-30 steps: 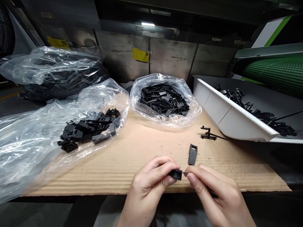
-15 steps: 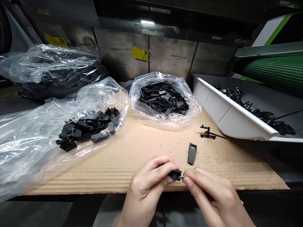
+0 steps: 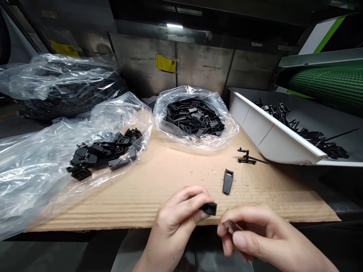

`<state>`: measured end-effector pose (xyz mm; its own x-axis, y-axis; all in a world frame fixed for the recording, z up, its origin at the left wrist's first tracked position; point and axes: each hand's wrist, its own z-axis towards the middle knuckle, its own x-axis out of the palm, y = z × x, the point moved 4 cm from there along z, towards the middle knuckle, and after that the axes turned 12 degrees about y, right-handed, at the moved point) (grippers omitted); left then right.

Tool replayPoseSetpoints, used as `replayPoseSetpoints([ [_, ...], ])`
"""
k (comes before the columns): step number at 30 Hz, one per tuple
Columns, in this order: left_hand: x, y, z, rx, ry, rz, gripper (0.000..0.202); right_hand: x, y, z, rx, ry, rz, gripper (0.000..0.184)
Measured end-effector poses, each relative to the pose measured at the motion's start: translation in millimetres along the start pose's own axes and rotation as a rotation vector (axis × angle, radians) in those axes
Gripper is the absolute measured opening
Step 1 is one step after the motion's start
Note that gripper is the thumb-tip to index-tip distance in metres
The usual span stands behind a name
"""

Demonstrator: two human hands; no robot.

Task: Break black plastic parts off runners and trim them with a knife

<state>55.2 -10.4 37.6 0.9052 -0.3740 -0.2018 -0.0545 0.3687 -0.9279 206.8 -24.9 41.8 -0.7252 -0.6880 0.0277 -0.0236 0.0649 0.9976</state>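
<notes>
My left hand (image 3: 181,215) is closed, with a small black plastic part (image 3: 210,208) pinched between thumb and fingers. The part's hollow end faces right. To its right, my right hand (image 3: 252,230) is curled and apart from the part. A thin metal piece (image 3: 231,227) shows between its thumb and fingers; it is blurred and mostly hidden. Beyond the hands, a tapered black plastic clip (image 3: 228,182) with a square opening lies on the cardboard (image 3: 170,181). Farther back lies a thin black plastic sprue piece (image 3: 246,156).
An open clear bag (image 3: 195,143) of black parts stands at the back middle. On the left, more black parts (image 3: 99,155) lie on a clear bag, with another full bag (image 3: 70,87) behind. A white tray (image 3: 272,132) of black pieces sits right, beside a green ribbed belt (image 3: 329,83).
My right hand has drawn back right and down from the black part, taking the thin metal piece away from its end. My left hand stays almost where it was.
</notes>
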Motion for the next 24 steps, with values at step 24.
replayPoseSetpoints([
  [24,-0.7,1,1,-0.094,0.003,-0.09,0.02,5,0,1,-0.208,-0.45,-0.97,0.02],
])
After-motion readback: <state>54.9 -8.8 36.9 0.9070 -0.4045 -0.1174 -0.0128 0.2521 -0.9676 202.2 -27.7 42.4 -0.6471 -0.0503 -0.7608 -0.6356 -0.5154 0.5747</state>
